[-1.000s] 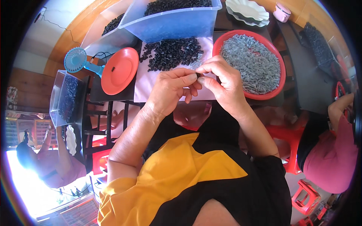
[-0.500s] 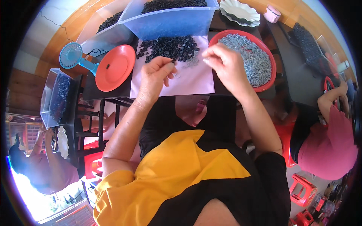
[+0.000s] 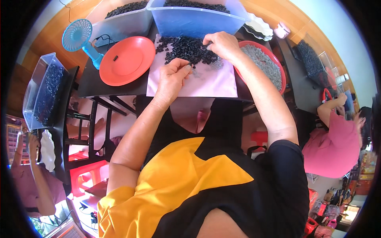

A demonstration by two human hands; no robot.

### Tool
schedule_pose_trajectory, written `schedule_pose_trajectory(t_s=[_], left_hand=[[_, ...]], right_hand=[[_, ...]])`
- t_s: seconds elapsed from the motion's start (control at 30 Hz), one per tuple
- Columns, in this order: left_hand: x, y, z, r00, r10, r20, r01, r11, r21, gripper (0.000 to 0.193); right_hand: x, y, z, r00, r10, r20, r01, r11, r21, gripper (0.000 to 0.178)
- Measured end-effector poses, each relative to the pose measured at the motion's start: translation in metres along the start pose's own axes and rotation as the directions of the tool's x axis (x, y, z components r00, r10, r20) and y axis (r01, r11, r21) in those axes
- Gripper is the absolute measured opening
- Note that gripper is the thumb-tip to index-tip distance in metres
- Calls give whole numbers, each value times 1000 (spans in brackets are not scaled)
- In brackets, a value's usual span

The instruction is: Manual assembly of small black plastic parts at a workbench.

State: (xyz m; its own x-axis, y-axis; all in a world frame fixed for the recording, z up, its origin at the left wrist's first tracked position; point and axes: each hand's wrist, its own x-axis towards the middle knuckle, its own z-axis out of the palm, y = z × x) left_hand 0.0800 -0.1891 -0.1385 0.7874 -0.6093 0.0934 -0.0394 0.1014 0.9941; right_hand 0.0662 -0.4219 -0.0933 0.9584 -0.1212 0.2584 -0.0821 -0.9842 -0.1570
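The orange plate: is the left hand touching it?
Apart: the head view shows a strip of pink cloth between the left hand and the orange plate.

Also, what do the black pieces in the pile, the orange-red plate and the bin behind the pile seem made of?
Black pieces: likely moulded plastic or rubber, dark with slight highlights; too small to settle.
Orange-red plate: probably plastic, smooth, evenly coloured, softly shiny.
Bin: most likely plastic, since its bluish walls look translucent.

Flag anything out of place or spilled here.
A lone black piece sits on the red plate, apart from the black pile. Some clear pieces lie loose on the pink cloth, outside the red basin; either could be deliberate.
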Motion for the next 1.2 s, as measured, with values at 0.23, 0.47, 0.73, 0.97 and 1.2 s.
schedule_pose_trajectory(t_s=[0.23,0.47,0.73,0.97,1.2], left_hand=[[1,-1,-2,1000,1,11,-1,1000,30,16],[-2,2,0,1000,12,-17,-12,1000,5,15],[-3,-5,-3,993,114,34,-115,993,31,15],[-5,-1,-7,991,124,55,-126,991,44,8],[-2,-8,-7,959,273,81,-278,958,68,8]], right_hand=[[1,2,-5,997,16,76,-14,1000,-21,18],[-3,9,3,1000,26,12,-26,998,63,14],[-1,7,-8,981,128,143,-149,977,150,16],[4,-7,-11,982,61,178,-74,995,62,16],[3,1,0,989,132,62,-138,986,97,16]])
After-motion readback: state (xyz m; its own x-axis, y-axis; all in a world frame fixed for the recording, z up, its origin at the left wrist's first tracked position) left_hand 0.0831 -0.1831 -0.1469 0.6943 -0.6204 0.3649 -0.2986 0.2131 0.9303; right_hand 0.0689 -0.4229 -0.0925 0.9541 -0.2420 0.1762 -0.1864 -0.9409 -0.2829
